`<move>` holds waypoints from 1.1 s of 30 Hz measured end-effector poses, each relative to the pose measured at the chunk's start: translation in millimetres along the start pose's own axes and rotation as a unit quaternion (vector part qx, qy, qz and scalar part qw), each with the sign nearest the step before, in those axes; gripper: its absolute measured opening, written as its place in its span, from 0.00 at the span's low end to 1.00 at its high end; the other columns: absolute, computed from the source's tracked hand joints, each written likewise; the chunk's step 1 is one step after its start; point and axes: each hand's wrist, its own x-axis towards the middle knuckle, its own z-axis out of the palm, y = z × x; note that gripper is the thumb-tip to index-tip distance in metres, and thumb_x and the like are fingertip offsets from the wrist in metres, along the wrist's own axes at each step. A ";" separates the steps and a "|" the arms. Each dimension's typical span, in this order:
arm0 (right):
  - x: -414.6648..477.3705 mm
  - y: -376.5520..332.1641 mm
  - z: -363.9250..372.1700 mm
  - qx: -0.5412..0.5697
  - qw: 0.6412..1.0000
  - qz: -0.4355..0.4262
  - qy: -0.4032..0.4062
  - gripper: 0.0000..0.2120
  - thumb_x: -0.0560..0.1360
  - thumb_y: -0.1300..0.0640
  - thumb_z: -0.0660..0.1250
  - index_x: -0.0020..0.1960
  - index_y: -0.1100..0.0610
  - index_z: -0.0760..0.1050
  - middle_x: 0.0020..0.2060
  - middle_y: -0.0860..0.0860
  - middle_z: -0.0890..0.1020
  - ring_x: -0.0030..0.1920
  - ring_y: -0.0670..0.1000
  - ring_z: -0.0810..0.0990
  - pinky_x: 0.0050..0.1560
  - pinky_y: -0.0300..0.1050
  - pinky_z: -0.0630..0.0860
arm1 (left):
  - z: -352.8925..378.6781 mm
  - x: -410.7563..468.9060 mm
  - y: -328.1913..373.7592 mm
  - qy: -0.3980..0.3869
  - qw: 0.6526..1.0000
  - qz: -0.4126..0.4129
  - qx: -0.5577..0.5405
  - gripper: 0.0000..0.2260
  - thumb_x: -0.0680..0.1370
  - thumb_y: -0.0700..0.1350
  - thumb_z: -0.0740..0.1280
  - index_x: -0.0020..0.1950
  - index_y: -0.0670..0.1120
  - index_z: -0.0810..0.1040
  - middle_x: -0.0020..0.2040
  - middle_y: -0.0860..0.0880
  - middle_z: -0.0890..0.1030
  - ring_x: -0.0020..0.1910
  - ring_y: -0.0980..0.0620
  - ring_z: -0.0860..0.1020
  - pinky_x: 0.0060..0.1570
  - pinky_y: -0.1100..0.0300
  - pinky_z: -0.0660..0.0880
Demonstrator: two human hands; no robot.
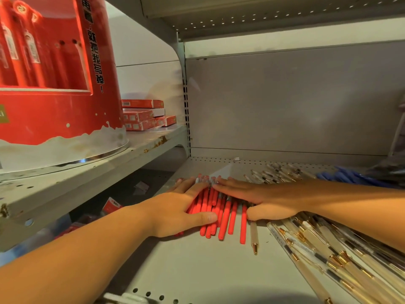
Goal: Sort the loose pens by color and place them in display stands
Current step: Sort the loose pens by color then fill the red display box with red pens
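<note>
Red pens [221, 213] lie in a rough side-by-side row on the grey shelf [197, 270], tips pointing away from the camera, near ends uneven. Both hands are on them. The left hand [182, 207] presses the row's left flank, fingers fairly straight and thumb laid across the barrels. The right hand [258, 198] lies flat over the right half, fingers straight, thumb at the row's right edge. Neither hand really grips anything; they look spread wide to herd the reds into one bundle, prob. so it can be scooped up in one go.

Just right of the reds lies a single cream pen [254, 235] w/ a gold tip (it touches the right thumb, so it may get swept in by mistake). Further right and nearer the camera is a heap of cream-and-gold pens [317, 244]. Behind and right of the reds are some clear pens [276, 172], then blue pens [350, 177].

Up-left of the reds, on a higher shelf, stands a red display stand [54, 84] already holding red pens, the likely destination. Red boxes [142, 116] are stacked behind it.
</note>
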 end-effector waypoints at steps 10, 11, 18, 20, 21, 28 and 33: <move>-24.4 16.9 -10.9 0.038 0.991 0.117 0.059 0.33 0.69 0.34 0.55 0.74 0.35 0.59 0.78 0.40 0.53 0.75 0.42 0.50 0.72 0.49 0.50 | -15.5 -0.1 21.4 0.095 0.992 -0.036 0.077 0.44 0.64 0.81 0.39 0.77 0.63 0.52 0.81 0.53 0.50 0.78 0.46 0.55 0.72 0.46 0.60; -30.7 18.9 -13.1 0.034 0.987 0.139 0.073 0.31 0.71 0.38 0.58 0.74 0.38 0.61 0.77 0.42 0.57 0.75 0.43 0.54 0.70 0.47 0.52 | -18.3 1.2 28.7 0.116 0.990 -0.035 0.076 0.42 0.66 0.80 0.41 0.75 0.62 0.56 0.80 0.52 0.54 0.77 0.47 0.57 0.71 0.47 0.62; -87.1 16.0 -14.3 0.021 0.953 0.286 0.101 0.22 0.74 0.36 0.63 0.65 0.42 0.70 0.68 0.42 0.70 0.64 0.47 0.70 0.64 0.47 0.66 | -29.8 23.3 103.0 0.074 0.995 -0.011 0.065 0.20 0.76 0.66 0.59 0.58 0.53 0.73 0.52 0.49 0.75 0.50 0.46 0.74 0.51 0.52 0.75; -97.3 6.7 -15.1 0.024 0.941 0.324 0.091 0.22 0.72 0.31 0.63 0.60 0.41 0.71 0.61 0.41 0.75 0.54 0.43 0.74 0.53 0.41 0.70 | -29.2 28.5 125.1 0.062 0.997 -0.001 0.053 0.15 0.76 0.60 0.63 0.50 0.49 0.76 0.42 0.44 0.76 0.43 0.43 0.76 0.38 0.56 0.72; -100.7 2.8 -15.2 0.028 0.935 0.344 0.081 0.26 0.69 0.27 0.62 0.60 0.42 0.71 0.61 0.42 0.75 0.54 0.44 0.74 0.51 0.42 0.71 | -28.5 31.6 134.3 0.058 0.997 0.003 0.046 0.12 0.75 0.56 0.65 0.42 0.48 0.76 0.37 0.43 0.74 0.37 0.44 0.76 0.31 0.58 0.68; -96.0 -19.3 2.0 -0.003 0.903 0.427 0.039 0.48 0.63 0.21 0.62 0.73 0.50 0.64 0.68 0.50 0.73 0.60 0.52 0.76 0.54 0.45 0.75 | -16.7 43.3 150.1 -0.016 0.999 -0.017 0.042 0.10 0.76 0.42 0.64 0.35 0.43 0.70 0.33 0.41 0.75 0.28 0.51 0.72 0.28 0.60 0.71; -85.6 -32.0 -0.5 -0.016 0.889 0.456 0.043 0.39 0.68 0.30 0.68 0.70 0.54 0.66 0.55 0.49 0.75 0.50 0.51 0.74 0.43 0.43 0.72 | -18.8 45.3 142.2 -0.073 0.995 -0.058 0.023 0.14 0.76 0.37 0.59 0.31 0.41 0.75 0.22 0.50 0.78 0.17 0.55 0.72 0.24 0.65 0.73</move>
